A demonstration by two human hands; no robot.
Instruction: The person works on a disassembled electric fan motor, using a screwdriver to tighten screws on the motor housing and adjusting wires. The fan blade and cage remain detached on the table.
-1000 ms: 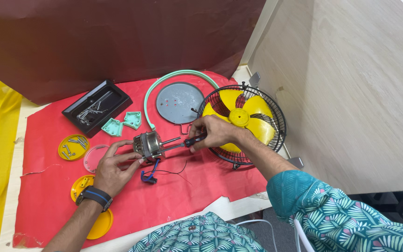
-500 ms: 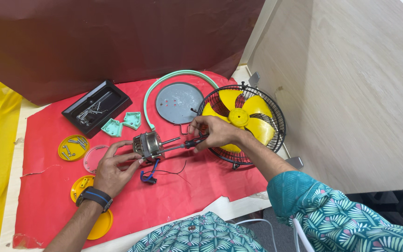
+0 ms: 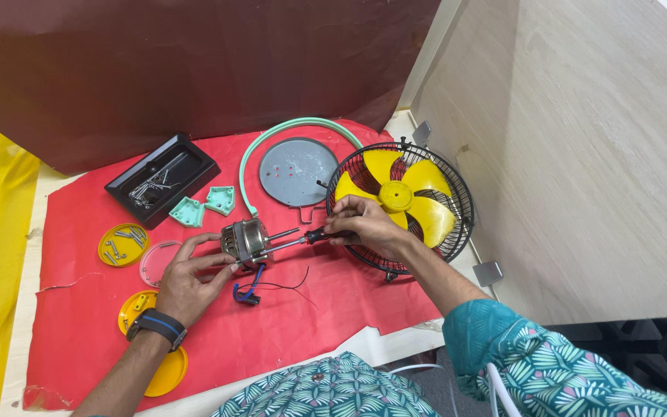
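Step in hand, as judged: driving a motor-casing screw. Left hand clamps the motor at mid-counter; right hand grips the screwdriver, tip at the casing. Next move calls for steady axial pressure.

Red cloth as landmark: black tray of screws at its far-left part; grey disc at far centre; yellow-bladed fan cage at right edge; yellow lid with screws at left.
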